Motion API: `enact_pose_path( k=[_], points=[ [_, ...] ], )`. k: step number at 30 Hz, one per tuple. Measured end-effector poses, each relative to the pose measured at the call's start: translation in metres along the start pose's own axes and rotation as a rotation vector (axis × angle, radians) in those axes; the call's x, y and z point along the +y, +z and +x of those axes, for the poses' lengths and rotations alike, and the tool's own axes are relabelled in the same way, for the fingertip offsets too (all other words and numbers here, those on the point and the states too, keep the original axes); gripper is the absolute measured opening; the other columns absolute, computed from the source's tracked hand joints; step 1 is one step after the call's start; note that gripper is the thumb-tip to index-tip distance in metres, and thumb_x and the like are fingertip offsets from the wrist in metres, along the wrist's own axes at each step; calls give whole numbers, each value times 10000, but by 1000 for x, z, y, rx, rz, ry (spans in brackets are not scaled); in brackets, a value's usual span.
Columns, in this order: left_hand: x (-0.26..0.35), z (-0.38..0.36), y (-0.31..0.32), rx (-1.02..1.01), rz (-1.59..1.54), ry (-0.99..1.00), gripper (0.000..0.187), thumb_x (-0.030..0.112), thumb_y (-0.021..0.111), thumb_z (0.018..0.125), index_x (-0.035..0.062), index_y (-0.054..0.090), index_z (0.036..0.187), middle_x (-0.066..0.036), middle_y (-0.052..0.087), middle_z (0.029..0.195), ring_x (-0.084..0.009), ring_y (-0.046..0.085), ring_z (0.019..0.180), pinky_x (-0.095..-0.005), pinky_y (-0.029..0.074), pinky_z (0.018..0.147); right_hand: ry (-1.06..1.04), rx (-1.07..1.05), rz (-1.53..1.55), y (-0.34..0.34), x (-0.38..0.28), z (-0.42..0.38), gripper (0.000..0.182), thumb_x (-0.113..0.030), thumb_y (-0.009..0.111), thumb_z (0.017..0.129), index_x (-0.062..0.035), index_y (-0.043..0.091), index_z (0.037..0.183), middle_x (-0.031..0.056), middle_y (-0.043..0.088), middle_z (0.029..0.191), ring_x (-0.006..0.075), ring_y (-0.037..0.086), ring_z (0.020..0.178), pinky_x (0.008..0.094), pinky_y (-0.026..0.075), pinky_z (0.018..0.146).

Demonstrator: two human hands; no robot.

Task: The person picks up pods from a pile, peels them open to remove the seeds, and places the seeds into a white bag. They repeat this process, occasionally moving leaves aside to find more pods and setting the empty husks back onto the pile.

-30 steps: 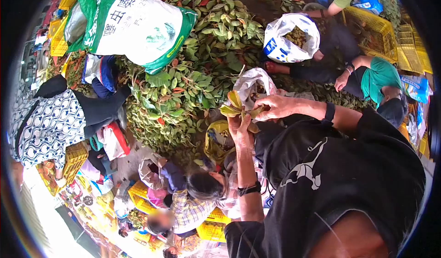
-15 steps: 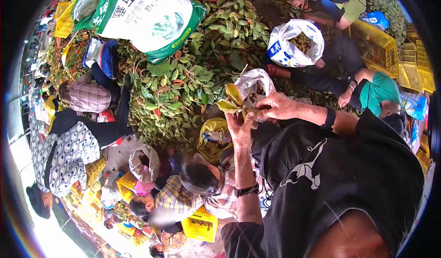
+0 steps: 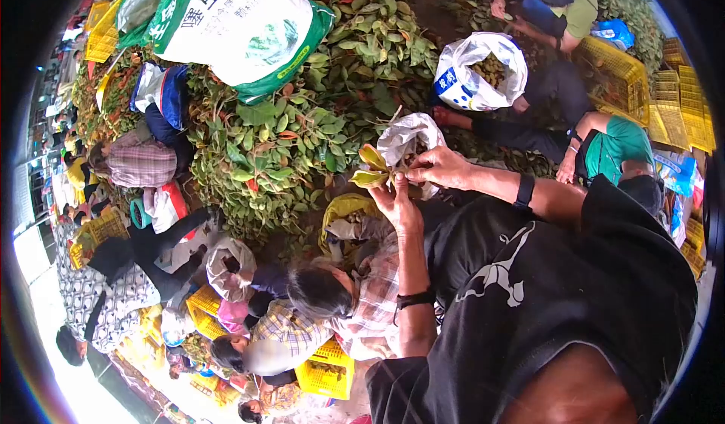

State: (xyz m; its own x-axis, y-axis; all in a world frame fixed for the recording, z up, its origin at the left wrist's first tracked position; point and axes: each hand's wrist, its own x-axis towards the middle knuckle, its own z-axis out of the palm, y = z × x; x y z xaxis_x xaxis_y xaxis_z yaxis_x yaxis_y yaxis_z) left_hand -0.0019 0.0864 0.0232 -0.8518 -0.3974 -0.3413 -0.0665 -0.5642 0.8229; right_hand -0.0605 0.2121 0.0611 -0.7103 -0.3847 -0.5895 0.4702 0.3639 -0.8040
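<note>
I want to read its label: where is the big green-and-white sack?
In the head view, the big sack lies upper left, on the leafy heap.

A worker wore a black short-sleeved T-shirt (image 3: 559, 296) with a rounded neckline, its chest marked by a pale leaping-animal logo (image 3: 498, 277) drawn partly in outline. A dark band circled each wrist, one on the left (image 3: 416, 299) and one on the right (image 3: 525, 190), while the left hand (image 3: 399, 209) and right hand (image 3: 442, 169) were bare down to the fingertips.
</note>
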Motion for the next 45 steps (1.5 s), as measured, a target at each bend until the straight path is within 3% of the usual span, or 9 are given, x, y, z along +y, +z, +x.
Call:
enact_pose_path(
  k=[7, 9, 14, 20, 24, 26, 32, 37, 45],
  points=[
    [45, 16, -32, -336, 159, -318, 425, 0, 557, 822, 18, 470, 1238, -67, 627, 896, -115, 573, 690, -245, 473, 620, -161, -244, -244, -48, -10, 18, 324, -383, 584, 911, -66, 652, 923, 2, 574, 775, 103, 494, 649, 258, 423, 618],
    [89, 17, -39, -85, 317, -495, 456, 12, 584, 744, 4, 484, 1189, -96, 633, 766, -156, 581, 609, -282, 468, 522, -117, -209, -81, -72, -20, 11, 343, -392, 563, 922, -60, 649, 931, -13, 563, 795, 88, 441, 593, 237, 405, 574],
    [78, 42, -138, 195, 22, -109, 298, 163, 470, 895, 29, 491, 1161, -74, 553, 938, -189, 556, 851, -329, 487, 752, -44, 13, 197, -127, -13, -1, 372, -437, 519, 940, -76, 592, 988, -48, 468, 713, 20, 378, 553, 166, 312, 435],
    [57, 35, -75, -4, -284, -373, 331, 165, 512, 909, 1, 490, 1196, -110, 567, 1052, -218, 557, 937, -359, 463, 844, -19, -128, 40, -88, 4, 2, 343, -308, 605, 904, -49, 581, 1128, -4, 565, 822, 67, 528, 689, 208, 462, 567],
    [49, 37, -47, -113, -562, -399, 368, 106, 556, 908, -3, 459, 1246, -115, 554, 1124, -202, 537, 1050, -346, 455, 922, -138, -8, 222, -75, 19, 28, 427, -162, 621, 884, -36, 483, 1269, 115, 570, 1108, 145, 603, 866, 301, 552, 740],
    [48, 41, -36, -179, -619, -375, 389, 109, 550, 915, -8, 434, 1267, -127, 545, 1159, -208, 531, 1065, -347, 453, 942, -262, 134, 483, -65, 2, 36, 619, -223, 598, 914, -108, 275, 1429, 126, 379, 1390, 210, 499, 1170, 350, 479, 925],
    [39, 55, -6, -211, -455, -267, 427, 149, 558, 916, 23, 413, 1297, -127, 544, 1186, -212, 535, 1073, -368, 439, 977, -196, -139, -113, -35, -40, 19, 602, -464, 596, 876, -16, 473, 1260, 195, 582, 1159, 260, 624, 969, 379, 518, 838],
    [46, 43, 9, -260, -312, -246, 411, 57, 613, 874, 47, 464, 1256, -100, 561, 1173, -222, 567, 1075, -373, 458, 966, -415, -30, -313, -10, -16, 12, 437, -408, 580, 902, -2, 535, 1058, 199, 637, 868, 297, 644, 769, 411, 479, 649],
    [44, 39, 18, -235, -160, -44, 446, -11, 642, 823, 73, 474, 1227, -97, 579, 1139, -237, 592, 991, -382, 469, 927, -258, -54, -382, 4, -16, 2, 382, -258, 552, 927, 31, 527, 1175, 198, 611, 887, 356, 615, 829, 427, 462, 714]
  ],
)
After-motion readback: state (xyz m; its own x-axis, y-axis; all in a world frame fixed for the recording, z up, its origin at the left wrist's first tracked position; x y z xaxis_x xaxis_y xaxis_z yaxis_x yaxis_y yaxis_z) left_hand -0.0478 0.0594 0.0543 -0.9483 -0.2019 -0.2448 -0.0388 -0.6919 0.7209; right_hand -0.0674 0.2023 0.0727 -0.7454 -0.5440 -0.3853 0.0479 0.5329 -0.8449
